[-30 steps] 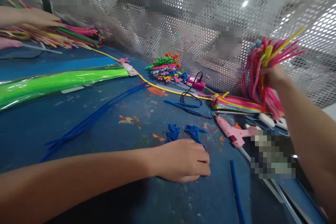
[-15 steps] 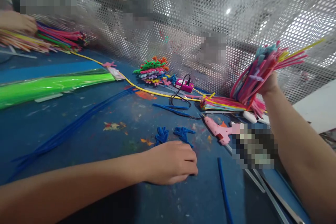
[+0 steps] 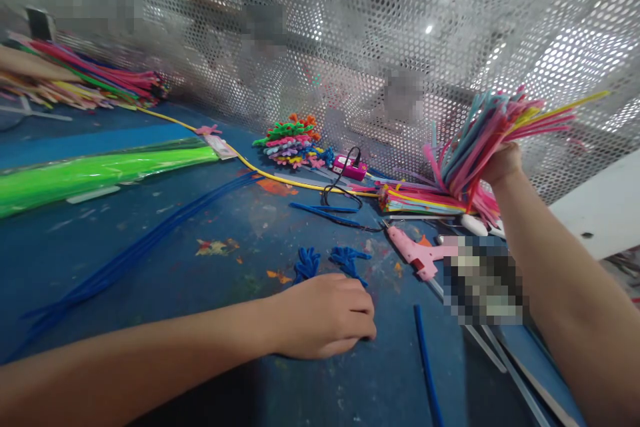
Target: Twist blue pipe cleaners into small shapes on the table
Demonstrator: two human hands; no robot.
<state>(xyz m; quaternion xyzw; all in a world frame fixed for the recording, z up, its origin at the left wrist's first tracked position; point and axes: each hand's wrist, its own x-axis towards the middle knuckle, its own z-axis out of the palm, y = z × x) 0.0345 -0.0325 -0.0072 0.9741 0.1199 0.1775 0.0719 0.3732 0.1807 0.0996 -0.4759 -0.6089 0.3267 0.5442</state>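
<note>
My left hand (image 3: 327, 315) rests on the blue table with its fingers curled under; whether anything is inside them is hidden. Just beyond it lie two bent blue pipe-cleaner pieces (image 3: 307, 263) (image 3: 349, 260). At the right, my right hand (image 3: 503, 163) is raised, wrapped round a bundle of pink, red, light blue and yellow pipe cleaners (image 3: 477, 140). Beneath that bundle, another bunch (image 3: 425, 200) lies on the table. A pink glue gun (image 3: 415, 253) is between my hands, and a straight blue pipe cleaner (image 3: 427, 363) lies nearer to me.
Green pipe cleaners in a clear bag (image 3: 110, 170) and long blue ones (image 3: 150, 233) lie left. Behind are a colourful pile (image 3: 293, 140), a magenta power box (image 3: 350, 167), a yellow cable (image 3: 295, 182) and a mesh wall (image 3: 330, 33). Another person's arm (image 3: 37, 69) reaches over bundles at far left.
My right hand has moved slightly left and down with the bundle, whose strands now fan out more. My left hand stays put. The other person's arm has shifted left.
</note>
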